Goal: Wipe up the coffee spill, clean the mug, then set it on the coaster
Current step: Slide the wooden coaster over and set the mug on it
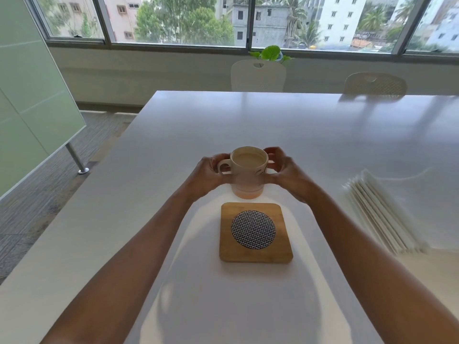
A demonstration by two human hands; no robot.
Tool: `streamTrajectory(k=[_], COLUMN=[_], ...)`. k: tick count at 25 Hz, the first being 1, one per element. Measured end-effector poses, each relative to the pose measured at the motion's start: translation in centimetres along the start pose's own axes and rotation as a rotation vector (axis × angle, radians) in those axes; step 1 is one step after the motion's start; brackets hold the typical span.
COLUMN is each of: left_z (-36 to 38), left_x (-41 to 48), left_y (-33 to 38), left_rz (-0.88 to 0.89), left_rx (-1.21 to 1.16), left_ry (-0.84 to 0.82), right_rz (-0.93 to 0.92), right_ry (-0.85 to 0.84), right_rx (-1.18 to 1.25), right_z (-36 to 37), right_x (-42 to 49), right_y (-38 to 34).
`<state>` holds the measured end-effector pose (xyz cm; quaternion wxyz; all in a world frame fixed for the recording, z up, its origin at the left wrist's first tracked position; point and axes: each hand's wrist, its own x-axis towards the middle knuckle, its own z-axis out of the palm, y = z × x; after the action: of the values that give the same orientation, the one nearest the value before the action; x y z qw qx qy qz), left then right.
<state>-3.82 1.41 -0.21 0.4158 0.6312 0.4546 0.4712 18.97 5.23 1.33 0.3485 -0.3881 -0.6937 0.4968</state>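
Two grips, left hand [207, 175] and right hand [289, 178], curl round the mug [248, 176] just beyond the coaster [255, 232].

Between the left hand [208, 175] and the right hand [285, 175], the mug [248, 180] looks like smooth glazed ceramic with a soft sheen. Just nearer than the hands, the coaster [255, 255] is matt, fine-grained wood with a round woven-looking inset. The table [273, 120] under them is white, smooth and glossy enough to carry reflections. Right of the right hand, the stack of napkins [380, 214] looks like matt white paper.
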Motion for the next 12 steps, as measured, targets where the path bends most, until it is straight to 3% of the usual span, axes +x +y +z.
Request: streamTrajectory(k=[12], left_z=[2.5], left_x=[-4.9], left_y=[0.6], left_rz=[-0.008], left_rx=[-0.011], left_ry=[-0.057], right_rz=[0.035], right_ry=[0.031], right_rx=[-0.072], right_z=[0.8], right_x=[-6.0], right_y=[0.7])
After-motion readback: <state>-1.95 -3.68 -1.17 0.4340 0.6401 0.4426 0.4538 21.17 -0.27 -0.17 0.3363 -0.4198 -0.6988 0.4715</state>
